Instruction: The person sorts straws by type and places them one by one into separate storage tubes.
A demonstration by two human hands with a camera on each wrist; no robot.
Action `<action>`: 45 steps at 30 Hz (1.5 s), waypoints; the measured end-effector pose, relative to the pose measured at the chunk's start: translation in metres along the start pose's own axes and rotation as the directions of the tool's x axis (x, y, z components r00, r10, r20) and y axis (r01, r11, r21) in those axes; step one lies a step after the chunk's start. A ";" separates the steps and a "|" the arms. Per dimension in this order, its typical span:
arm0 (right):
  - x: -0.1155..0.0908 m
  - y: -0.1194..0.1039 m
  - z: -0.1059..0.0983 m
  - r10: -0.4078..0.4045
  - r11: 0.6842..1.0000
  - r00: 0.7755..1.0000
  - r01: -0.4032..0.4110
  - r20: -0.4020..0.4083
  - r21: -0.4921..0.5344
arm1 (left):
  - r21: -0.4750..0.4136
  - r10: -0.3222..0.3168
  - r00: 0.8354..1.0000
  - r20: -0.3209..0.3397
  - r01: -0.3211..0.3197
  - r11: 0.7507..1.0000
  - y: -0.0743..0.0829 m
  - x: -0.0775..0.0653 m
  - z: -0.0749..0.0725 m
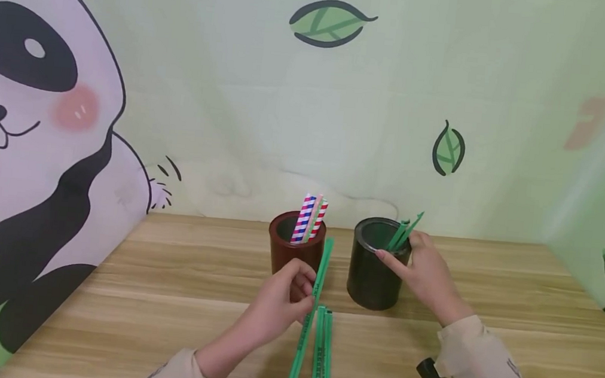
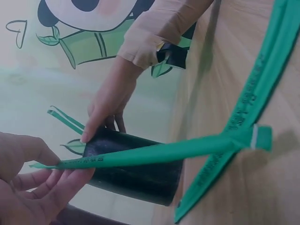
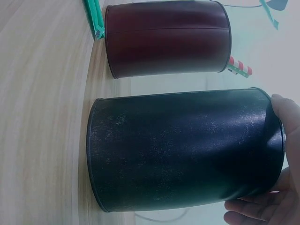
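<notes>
My left hand (image 1: 276, 310) pinches a long, slim green packet (image 1: 322, 275) with dark print between thumb and fingers. In the left wrist view this packet (image 2: 150, 157) crosses in front of the black cylindrical holder (image 1: 372, 282). Gripping that upright holder at its rim is my right hand (image 1: 430, 275), thumb on the near side and fingers on the far side. A few green packets (image 1: 398, 236) lean inside the black holder and poke above its rim. More green packets (image 1: 322, 359) lie on the table below my left hand.
A dark red holder (image 1: 282, 250) stands left of the black one, with several striped paper straws (image 1: 306, 219) in it. The wooden table (image 1: 192, 275) meets a pale green backdrop (image 1: 222, 116) printed with a panda and leaves. A black band piece (image 1: 429, 372) hangs at the right sleeve.
</notes>
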State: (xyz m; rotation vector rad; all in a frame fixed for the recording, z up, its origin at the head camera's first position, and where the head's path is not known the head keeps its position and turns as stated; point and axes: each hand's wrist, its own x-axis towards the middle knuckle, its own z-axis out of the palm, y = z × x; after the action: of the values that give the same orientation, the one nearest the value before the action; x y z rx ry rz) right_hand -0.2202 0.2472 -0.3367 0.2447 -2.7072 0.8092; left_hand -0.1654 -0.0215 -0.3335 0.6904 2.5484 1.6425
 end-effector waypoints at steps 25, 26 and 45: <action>0.000 -0.003 0.001 -0.004 1.000 1.000 0.004 -0.014 0.005 | 0.217 0.376 0.890 -0.257 -0.326 0.920 0.042 0.053 -0.010; 0.000 -0.002 0.001 -0.003 1.000 1.000 0.003 -0.013 0.005 | 0.229 0.395 0.878 -0.269 -0.340 0.912 0.045 0.056 -0.010; 0.000 -0.001 0.000 -0.024 1.000 1.000 0.024 -0.014 0.020 | 0.264 0.590 0.644 -0.486 -0.535 0.802 0.076 0.089 -0.005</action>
State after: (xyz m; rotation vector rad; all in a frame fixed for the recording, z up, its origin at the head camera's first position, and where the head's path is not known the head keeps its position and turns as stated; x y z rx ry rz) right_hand -0.2196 0.2463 -0.3359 0.2741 -2.6792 0.8287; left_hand -0.2205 0.0346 -0.2462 1.3149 3.0219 2.1801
